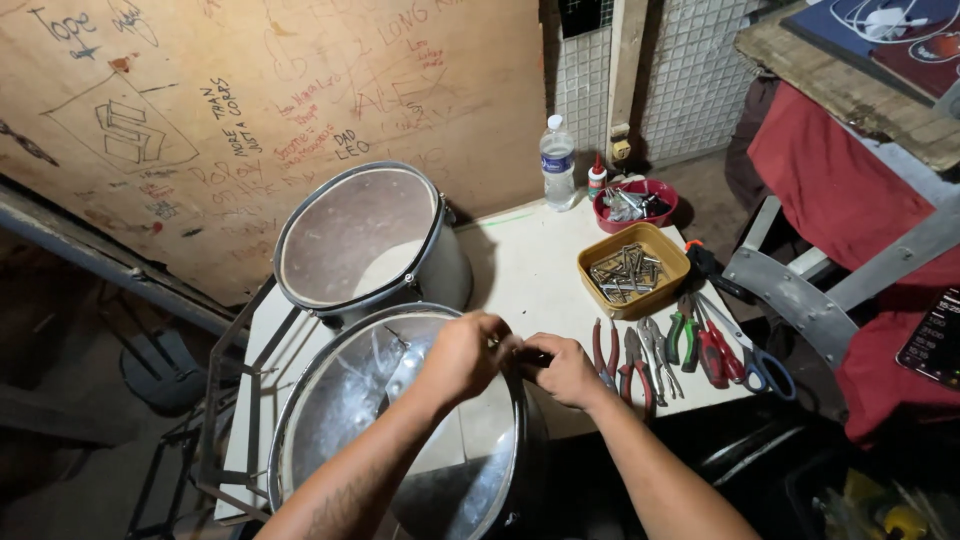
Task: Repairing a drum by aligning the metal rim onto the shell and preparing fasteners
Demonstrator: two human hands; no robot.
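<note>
Both hands meet at the near drum's (400,430) rim: left hand (462,357) and right hand (562,370) pinch something small, unidentifiable. Rim hardware fitting judged underway; next move demands fine alignment. Pliers (632,365) lie right of the drum.

The near drum (400,430) fills the lower middle of the frame, a round shell with a clear, shiny head through which its inside shows. A metal hoop rims it, and it sits tilted toward the camera at the white table's front edge. Both hands meet at its right rim, fingers pinched together on something too small to make out. The second drum (365,240) stands just behind it, in the middle left of the frame, with a duller, cloudy head, a dark hoop and a pale shell, leaning toward the board behind.
</note>
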